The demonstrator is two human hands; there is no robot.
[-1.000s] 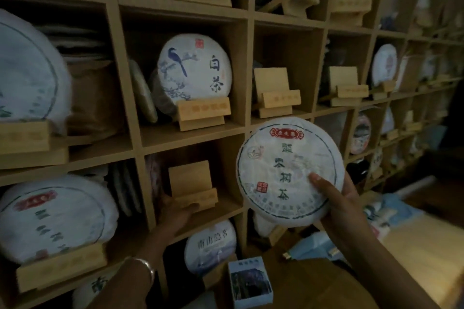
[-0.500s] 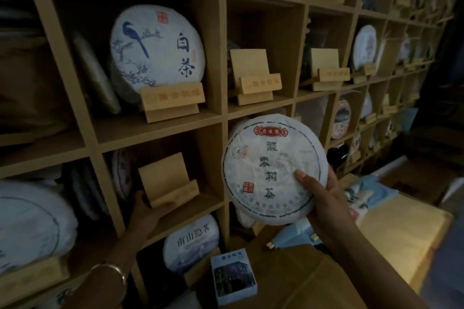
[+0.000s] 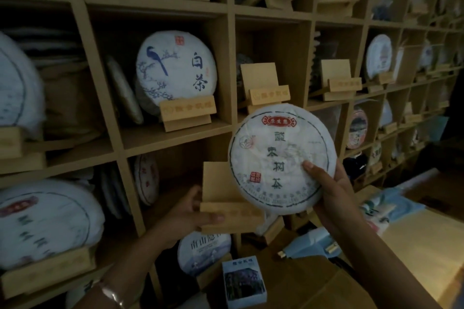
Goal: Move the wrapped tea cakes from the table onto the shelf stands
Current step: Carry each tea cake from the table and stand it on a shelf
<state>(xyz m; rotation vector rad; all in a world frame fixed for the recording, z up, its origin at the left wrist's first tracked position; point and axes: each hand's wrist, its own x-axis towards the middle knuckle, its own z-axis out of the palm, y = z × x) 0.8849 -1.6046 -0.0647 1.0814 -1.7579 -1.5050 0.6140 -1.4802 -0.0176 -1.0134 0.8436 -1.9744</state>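
My right hand (image 3: 334,193) grips a round white wrapped tea cake (image 3: 273,155) with a red label and dark characters, held upright in front of the shelf. My left hand (image 3: 185,213) holds a small wooden stand (image 3: 221,195), lifted out in front of its cubby. The cake's lower left edge overlaps the stand's back plate. Two empty wooden stands (image 3: 263,88) (image 3: 339,80) sit in the cubbies above.
The wooden grid shelf (image 3: 231,11) fills the view, with a bird-printed cake (image 3: 175,70) on a stand and more cakes at left (image 3: 47,221) and below (image 3: 203,251). A small box (image 3: 243,283), a pale blue tool (image 3: 308,246) and a yellow sheet (image 3: 421,246) lie on the table.
My left hand has pulled the wooden stand out of its cubby toward the right. The tea cake in my right hand now sits close against it.
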